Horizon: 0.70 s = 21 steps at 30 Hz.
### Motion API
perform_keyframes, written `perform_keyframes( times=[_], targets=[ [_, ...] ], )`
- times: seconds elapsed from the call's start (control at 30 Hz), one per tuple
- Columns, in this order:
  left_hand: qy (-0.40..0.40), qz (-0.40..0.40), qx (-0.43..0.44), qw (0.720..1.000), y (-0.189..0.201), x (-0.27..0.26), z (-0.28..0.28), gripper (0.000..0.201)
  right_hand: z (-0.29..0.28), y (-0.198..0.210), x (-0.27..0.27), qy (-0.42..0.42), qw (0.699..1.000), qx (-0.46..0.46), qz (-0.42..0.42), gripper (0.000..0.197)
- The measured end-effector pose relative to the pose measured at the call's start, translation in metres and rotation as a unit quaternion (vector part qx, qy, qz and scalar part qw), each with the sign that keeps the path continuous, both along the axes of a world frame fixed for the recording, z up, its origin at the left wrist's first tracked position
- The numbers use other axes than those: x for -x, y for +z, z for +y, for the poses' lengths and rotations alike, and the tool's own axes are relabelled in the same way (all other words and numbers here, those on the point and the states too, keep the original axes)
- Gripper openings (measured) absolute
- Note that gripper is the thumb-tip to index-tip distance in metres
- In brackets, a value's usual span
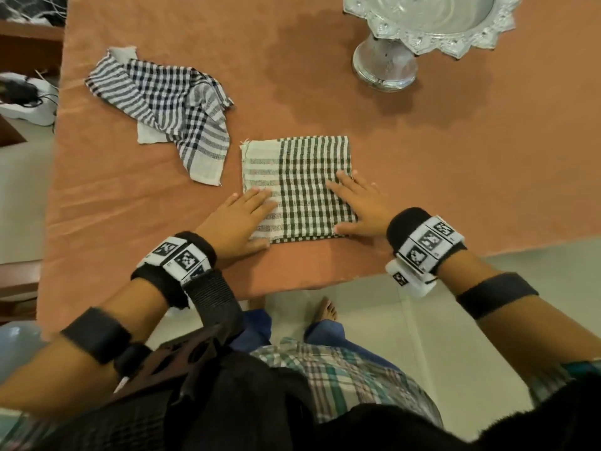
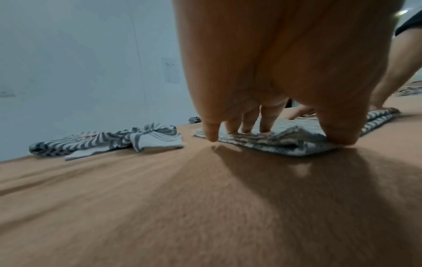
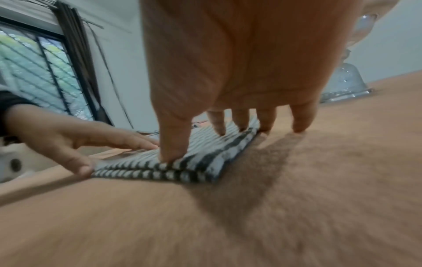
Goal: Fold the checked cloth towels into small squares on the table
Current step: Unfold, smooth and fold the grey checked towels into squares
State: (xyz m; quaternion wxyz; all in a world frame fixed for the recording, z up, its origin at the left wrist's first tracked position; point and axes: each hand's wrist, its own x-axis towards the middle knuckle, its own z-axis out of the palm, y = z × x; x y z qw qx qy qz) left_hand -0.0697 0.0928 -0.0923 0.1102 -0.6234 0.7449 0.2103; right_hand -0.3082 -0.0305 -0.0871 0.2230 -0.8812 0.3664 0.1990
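head view — folded checked towel (image 1: 297,177) flat under both hands' fingers

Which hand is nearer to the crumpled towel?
Left. The left hand lies on the folded towel's side facing the crumpled towel; the right hand presses its opposite side.

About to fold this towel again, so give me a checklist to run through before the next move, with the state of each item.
1. Folded towel lies flat on the table: ok.
2. Left hand rests on its left part, fingers straight: ok.
3. Right hand rests on its right edge, fingers straight: ok.
4. Near edges line up, seen in the right wrist view: ok.
5. Crumpled towel lies apart from it, not yet folded: ok.
6. Silver stand stands clear of the fold: ok.
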Motion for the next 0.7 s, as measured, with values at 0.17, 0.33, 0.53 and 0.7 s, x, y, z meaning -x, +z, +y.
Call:
perform_keyframes(
  times=[0.17,0.33,0.53,0.7],
  targets=[
    [-0.104,-0.020,0.110,0.988,-0.002,0.002,0.003,0.054,0.021,0.004,0.014,0.090,0.994,0.055,0.004,0.071],
    [-0.074,-0.079,0.106,0.989,0.012,0.024,0.001,0.033,0.022,0.012,0.008,0.118,0.987,0.105,0.016,0.053],
    [-0.055,-0.090,0.126,0.986,0.010,0.026,-0.004,0.021,0.027,0.016,0.003,0.122,0.984,0.121,0.038,0.059],
    [0.071,-0.014,0.113,0.991,0.021,0.020,-0.020,0.008,0.033,0.015,-0.017,0.154,0.964,0.215,0.006,0.056]
  ],
)
